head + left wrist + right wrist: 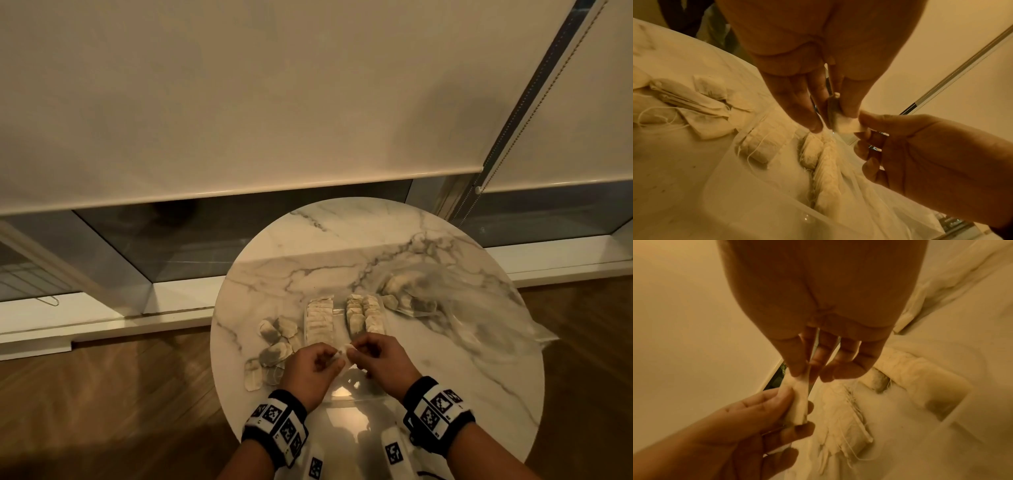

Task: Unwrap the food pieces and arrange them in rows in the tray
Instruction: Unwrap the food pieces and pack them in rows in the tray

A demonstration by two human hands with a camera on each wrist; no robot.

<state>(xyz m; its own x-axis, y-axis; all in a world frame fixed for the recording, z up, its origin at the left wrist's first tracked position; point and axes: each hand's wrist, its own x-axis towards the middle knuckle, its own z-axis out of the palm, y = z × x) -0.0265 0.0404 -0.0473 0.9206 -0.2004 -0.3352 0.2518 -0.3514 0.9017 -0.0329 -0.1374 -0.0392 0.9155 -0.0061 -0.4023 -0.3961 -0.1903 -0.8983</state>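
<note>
Both hands hold one small white wrapped piece [343, 353] just above the near end of the clear tray [356, 397]. My left hand [330, 358] pinches its left end and my right hand [358, 349] pinches its right end. The left wrist view shows the piece [846, 124] stretched between the left fingers [846, 107] and the right hand [862, 128]. In the right wrist view the piece [797, 402] runs from the right fingertips [797, 371] down to the left hand [785, 408]. Inside the tray lie one row [320, 318] on the left and two rows [364, 315] on the right.
On the round marble table [462, 359], a loose pile of pieces with strings [274, 342] lies left of the tray. A crumpled clear plastic bag [455, 308] holding more pieces lies at the right. Wooden floor surrounds the table; a window with a lowered blind stands behind.
</note>
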